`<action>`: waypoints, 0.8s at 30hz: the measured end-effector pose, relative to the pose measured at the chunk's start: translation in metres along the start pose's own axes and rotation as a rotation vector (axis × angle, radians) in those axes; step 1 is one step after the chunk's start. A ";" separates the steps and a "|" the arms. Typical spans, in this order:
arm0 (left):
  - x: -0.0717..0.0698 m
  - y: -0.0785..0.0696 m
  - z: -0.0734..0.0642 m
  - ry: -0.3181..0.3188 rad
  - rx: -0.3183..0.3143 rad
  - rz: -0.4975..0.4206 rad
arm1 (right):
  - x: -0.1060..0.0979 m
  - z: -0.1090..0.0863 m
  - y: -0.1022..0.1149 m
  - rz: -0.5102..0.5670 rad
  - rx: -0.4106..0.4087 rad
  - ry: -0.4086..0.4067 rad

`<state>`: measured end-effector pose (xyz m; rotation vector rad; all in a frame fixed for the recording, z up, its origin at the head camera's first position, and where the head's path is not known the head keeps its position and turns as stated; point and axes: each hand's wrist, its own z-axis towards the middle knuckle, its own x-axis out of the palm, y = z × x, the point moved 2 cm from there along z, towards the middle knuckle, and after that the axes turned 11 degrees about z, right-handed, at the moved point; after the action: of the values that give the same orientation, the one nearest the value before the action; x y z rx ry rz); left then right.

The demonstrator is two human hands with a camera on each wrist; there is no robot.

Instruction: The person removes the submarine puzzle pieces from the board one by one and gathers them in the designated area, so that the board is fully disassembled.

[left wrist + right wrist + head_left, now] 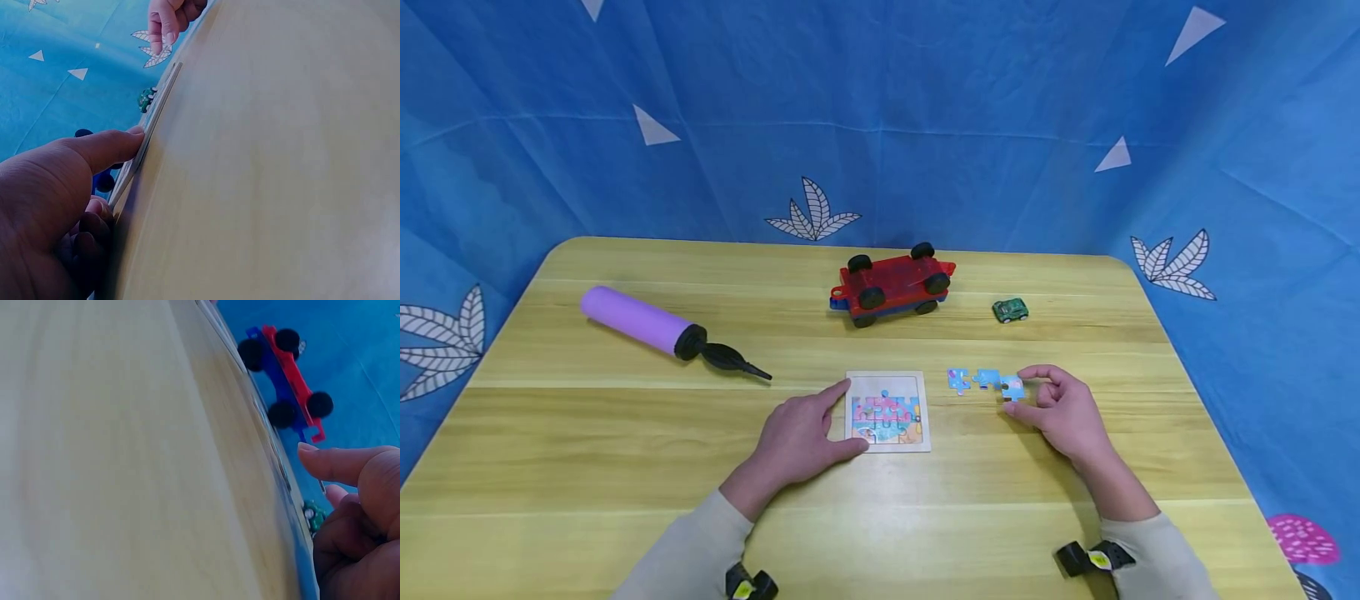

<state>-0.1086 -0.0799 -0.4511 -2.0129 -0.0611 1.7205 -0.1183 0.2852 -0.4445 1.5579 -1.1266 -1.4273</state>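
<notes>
A square jigsaw tray point(887, 382) with a pale frame lies on the table, its lower part filled with pink and blue pieces. My left hand point(801, 437) holds the tray by its left side, thumb at the near corner and index finger at the far corner. In the left wrist view, the left thumb point(119, 147) presses the tray's edge. Right of the tray, my right hand point(1063, 412) pinches a blue puzzle piece point(1012, 388) between thumb and index finger. Two loose puzzle pieces, one farther left point(958, 381) and one nearer point(987, 378), lie beside it.
Behind the tray are red and blue toy vehicle frames point(891, 287) with black wheels, stacked wheels-up. A small green toy car point(1011, 310) stands at the back right. A purple hand pump point(640, 321) with a black nozzle lies at the left. Blue cloth point(880, 125) hangs behind the table.
</notes>
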 end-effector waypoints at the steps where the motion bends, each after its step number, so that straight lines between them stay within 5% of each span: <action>1: 0.000 0.000 0.000 0.000 0.000 0.000 | -0.002 0.001 0.000 -0.001 0.005 -0.005; 24: -0.001 0.000 -0.001 0.022 -0.026 -0.002 | -0.012 0.020 -0.007 -0.062 0.079 -0.002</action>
<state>-0.1077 -0.0801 -0.4501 -2.0490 -0.0786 1.7048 -0.1369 0.3001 -0.4487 1.6606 -1.1574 -1.4405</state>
